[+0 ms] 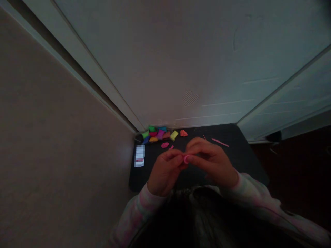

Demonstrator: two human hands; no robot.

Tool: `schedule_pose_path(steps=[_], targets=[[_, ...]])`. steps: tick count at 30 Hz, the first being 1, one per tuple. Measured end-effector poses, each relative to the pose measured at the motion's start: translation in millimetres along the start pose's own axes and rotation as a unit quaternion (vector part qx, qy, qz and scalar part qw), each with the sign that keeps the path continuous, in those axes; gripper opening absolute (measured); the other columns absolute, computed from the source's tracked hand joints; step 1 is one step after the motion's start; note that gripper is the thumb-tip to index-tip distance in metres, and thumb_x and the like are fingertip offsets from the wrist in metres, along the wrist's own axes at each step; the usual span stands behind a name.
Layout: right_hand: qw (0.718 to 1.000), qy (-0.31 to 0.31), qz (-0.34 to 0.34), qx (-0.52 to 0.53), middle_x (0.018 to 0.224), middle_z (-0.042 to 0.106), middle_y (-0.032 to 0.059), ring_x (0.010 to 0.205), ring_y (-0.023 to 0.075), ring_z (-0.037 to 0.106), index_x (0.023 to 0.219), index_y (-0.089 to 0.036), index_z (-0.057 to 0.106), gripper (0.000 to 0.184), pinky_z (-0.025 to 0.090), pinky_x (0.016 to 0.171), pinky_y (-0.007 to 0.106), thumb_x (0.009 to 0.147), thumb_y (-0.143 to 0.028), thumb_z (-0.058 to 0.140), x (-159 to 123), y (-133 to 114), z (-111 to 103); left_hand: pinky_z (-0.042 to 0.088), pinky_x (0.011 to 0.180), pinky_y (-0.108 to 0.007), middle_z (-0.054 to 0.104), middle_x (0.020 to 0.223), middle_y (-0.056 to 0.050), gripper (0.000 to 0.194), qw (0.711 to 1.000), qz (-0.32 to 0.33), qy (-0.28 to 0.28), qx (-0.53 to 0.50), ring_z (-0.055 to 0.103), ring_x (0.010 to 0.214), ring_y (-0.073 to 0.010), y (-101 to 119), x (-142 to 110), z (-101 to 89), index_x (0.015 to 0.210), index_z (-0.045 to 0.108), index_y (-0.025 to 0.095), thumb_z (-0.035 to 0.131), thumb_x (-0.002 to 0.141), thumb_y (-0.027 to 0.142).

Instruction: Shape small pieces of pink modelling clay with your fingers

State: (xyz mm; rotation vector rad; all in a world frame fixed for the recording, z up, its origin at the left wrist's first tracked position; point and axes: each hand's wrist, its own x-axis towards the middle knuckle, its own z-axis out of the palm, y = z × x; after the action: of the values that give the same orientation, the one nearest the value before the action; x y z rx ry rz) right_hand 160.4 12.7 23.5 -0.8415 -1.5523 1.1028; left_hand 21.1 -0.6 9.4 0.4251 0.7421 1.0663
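A small pink piece of modelling clay (186,159) is pinched between both hands above the dark table. My left hand (167,168) grips it from the left with thumb and fingers closed. From the right, my right hand (213,160) presses on it with thumb and forefinger, and its other fingers are curled. Part of the clay is hidden by the fingertips. Just beyond my left hand lie a flat pink clay lump (164,145) and a smaller pink bit (171,147). An orange clay lump (183,133) sits farther back.
Several coloured clay packets (160,133) lie along the back left of the table (245,155). A phone with a lit screen (139,155) rests at the left edge. A long thin pink tool (220,142) lies at the right. A pale wall panel (168,69) rises behind.
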Motion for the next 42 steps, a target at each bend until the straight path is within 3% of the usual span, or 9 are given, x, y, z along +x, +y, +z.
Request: schedule_pose_path(steps=[10,13,17,21,24,28,31,42], targets=[[1.000,0.002,-0.005,0.028,0.074,0.062,0.0012,0.074,0.0149,0.057,0.075,-0.026,0.070,0.008,0.047,0.067,0.029,0.074,-0.021,0.064,0.7,2.0,1.0,0.042,0.058,-0.020,0.062,0.062,0.001,0.012,0.998,-0.033,-0.020,-0.048,0.053,0.059,-0.0076,1.2,-3.4,4.4,0.064,0.066,0.013,0.075,0.060,0.020],[1.000,0.028,-0.008,0.010,0.074,0.061,0.0011,0.075,0.0153,0.057,0.071,-0.025,0.069,0.007,0.047,0.070,0.030,0.073,-0.019,0.065,0.4,2.4,2.2,0.041,0.056,-0.019,0.060,0.061,0.001,0.012,0.998,-0.033,-0.027,-0.042,0.052,0.057,-0.0068,-0.7,-2.9,4.4,0.063,0.064,0.013,0.073,0.062,0.021],[0.997,0.072,-0.010,0.016,0.077,0.059,0.0004,0.077,0.0141,0.057,0.071,-0.024,0.068,0.009,0.046,0.073,0.029,0.073,-0.016,0.064,-1.4,4.7,7.7,0.041,0.058,-0.020,0.061,0.064,0.001,0.011,1.000,0.002,-0.023,-0.019,0.053,0.059,-0.0073,-3.0,-1.4,4.9,0.068,0.065,0.014,0.072,0.063,0.022],[0.998,0.067,-0.004,0.015,0.089,0.059,0.0018,0.088,0.0146,0.055,0.089,-0.027,0.067,0.017,0.045,0.077,0.029,0.079,-0.017,0.056,-2.9,8.2,10.6,0.042,0.059,-0.019,0.064,0.066,0.001,0.012,0.999,0.051,0.008,-0.011,0.055,0.061,-0.0070,-1.6,1.4,5.5,0.069,0.068,0.015,0.074,0.060,0.018],[0.996,0.088,-0.029,-0.011,0.098,0.058,0.0031,0.092,0.0161,0.053,0.101,-0.028,0.063,0.023,0.045,0.077,0.031,0.081,-0.019,0.054,-4.6,9.9,10.9,0.043,0.058,-0.017,0.064,0.066,0.002,0.011,0.996,0.083,0.033,-0.027,0.056,0.062,-0.0062,1.0,2.9,6.1,0.067,0.068,0.015,0.075,0.058,0.017],[0.983,0.110,-0.106,-0.098,0.090,0.058,0.0027,0.086,0.0178,0.055,0.095,-0.028,0.064,0.023,0.046,0.075,0.033,0.074,-0.019,0.064,-6.5,8.6,12.2,0.046,0.059,-0.016,0.065,0.067,0.001,0.012,0.995,0.080,0.037,-0.043,0.058,0.063,-0.0067,2.6,2.3,8.1,0.065,0.067,0.015,0.076,0.057,0.016],[0.979,0.105,-0.127,-0.124,0.086,0.058,0.0022,0.082,0.0162,0.056,0.091,-0.027,0.065,0.021,0.048,0.073,0.031,0.074,-0.015,0.064,-6.0,6.2,13.2,0.048,0.063,-0.016,0.066,0.069,0.000,0.011,0.997,0.060,0.025,-0.047,0.059,0.066,-0.0073,2.5,1.1,9.7,0.064,0.067,0.015,0.076,0.057,0.016],[0.989,0.114,-0.054,-0.074,0.082,0.061,0.0012,0.080,0.0148,0.058,0.080,-0.025,0.067,0.013,0.049,0.072,0.029,0.077,-0.014,0.059,-6.1,1.8,16.6,0.049,0.062,-0.017,0.068,0.065,0.001,0.014,0.996,0.064,0.030,-0.045,0.060,0.063,-0.0074,0.8,0.7,12.6,0.063,0.069,0.016,0.077,0.052,0.016]])
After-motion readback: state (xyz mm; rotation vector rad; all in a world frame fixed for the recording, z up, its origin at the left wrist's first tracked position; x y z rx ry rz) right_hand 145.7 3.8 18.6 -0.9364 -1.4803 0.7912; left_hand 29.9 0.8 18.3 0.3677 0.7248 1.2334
